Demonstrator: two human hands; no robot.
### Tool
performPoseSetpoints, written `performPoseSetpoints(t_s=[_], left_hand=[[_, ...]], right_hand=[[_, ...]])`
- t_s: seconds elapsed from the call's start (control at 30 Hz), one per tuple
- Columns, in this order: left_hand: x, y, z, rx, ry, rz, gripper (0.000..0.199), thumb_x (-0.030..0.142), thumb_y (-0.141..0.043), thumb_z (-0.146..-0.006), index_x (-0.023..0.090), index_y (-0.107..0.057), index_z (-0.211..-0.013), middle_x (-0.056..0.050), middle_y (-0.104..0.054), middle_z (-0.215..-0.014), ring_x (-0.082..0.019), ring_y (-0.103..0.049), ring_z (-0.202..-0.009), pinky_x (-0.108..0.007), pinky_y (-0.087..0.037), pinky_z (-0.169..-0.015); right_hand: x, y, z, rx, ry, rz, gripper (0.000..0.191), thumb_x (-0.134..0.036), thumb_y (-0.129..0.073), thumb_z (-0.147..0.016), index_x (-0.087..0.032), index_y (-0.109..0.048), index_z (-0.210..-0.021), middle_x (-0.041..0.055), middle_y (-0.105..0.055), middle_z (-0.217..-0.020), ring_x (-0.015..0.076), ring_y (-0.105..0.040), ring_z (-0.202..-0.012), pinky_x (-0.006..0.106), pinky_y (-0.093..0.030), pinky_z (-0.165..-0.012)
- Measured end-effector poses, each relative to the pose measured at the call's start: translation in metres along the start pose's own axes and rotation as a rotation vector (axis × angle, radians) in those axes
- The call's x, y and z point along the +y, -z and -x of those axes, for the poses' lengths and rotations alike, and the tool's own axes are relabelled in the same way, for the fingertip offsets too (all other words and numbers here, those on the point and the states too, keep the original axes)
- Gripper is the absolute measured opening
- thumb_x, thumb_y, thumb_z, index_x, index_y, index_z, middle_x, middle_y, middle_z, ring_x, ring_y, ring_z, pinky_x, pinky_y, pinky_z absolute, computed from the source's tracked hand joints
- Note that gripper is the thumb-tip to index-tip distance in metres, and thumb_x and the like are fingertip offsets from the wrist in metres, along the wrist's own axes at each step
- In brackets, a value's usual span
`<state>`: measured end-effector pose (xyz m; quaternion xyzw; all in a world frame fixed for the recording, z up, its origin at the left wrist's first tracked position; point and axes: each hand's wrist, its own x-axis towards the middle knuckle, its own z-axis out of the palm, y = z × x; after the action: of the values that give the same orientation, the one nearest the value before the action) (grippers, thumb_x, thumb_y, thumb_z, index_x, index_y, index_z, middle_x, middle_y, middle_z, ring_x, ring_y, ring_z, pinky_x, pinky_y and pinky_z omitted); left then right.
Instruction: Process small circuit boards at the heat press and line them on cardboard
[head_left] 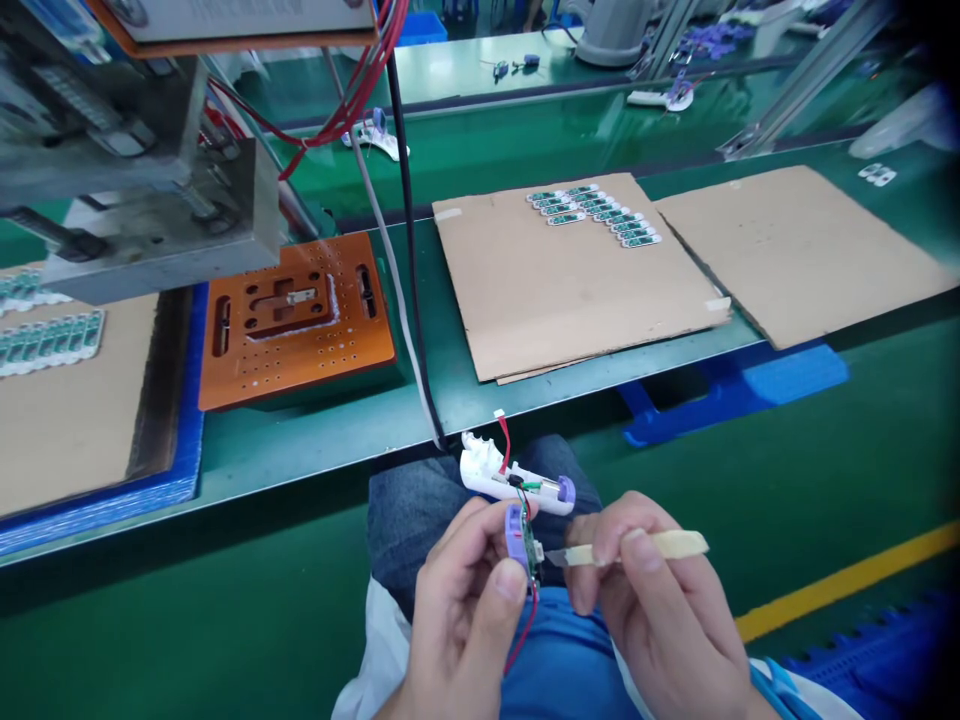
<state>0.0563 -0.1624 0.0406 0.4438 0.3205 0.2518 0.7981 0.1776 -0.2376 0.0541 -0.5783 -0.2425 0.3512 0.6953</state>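
Note:
Between the thumb and fingers of my left hand (472,590) is a small round purple part with a green circuit board (529,550) on its face. A red wire hangs down from it, and thin wires run up to a white plastic housing (487,468) with a purple end, lying above my lap. My right hand (652,590) pinches a pale yellow craft knife (667,545). Its blade tip points left at the white connector (538,551) on the board; whether it touches, I cannot tell.
An orange fixture plate (300,360) sits on the green bench under a metal press (172,230). Cardboard sheets (555,300) lie to the right, one bearing several small boards (592,210). Cables (409,250) hang down in front of the bench. More boards (52,340) lie far left.

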Motion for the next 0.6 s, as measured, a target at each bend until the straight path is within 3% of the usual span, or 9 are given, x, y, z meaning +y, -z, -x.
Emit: performPoseSetpoints(t_s=[0.33, 0.6], left_hand=[[-0.0006, 0.0003, 0.0004, -0.025, 0.032, 0.006, 0.031, 0.039, -0.056, -0.096, 0.024, -0.067, -0.120, -0.003, -0.050, -0.090, -0.006, -0.045, -0.057, -0.018, -0.035, -0.045], [-0.0003, 0.0005, -0.0002, 0.004, 0.050, 0.032, 0.034, 0.041, -0.058, -0.095, 0.020, -0.069, -0.119, -0.005, -0.053, -0.090, -0.010, -0.047, -0.067, -0.020, -0.043, -0.056]], right_hand=[[-0.0014, -0.0002, -0.0021, -0.007, -0.012, 0.009, 0.032, -0.035, -0.048, -0.103, -0.020, -0.062, -0.078, 0.0002, -0.059, -0.061, 0.0128, -0.055, -0.055, 0.024, -0.045, -0.053], [0.0051, 0.0018, 0.0004, -0.045, -0.023, -0.030, 0.031, -0.034, -0.043, -0.105, -0.022, -0.063, -0.085, 0.0002, -0.060, -0.067, 0.0124, -0.057, -0.060, 0.024, -0.048, -0.058]])
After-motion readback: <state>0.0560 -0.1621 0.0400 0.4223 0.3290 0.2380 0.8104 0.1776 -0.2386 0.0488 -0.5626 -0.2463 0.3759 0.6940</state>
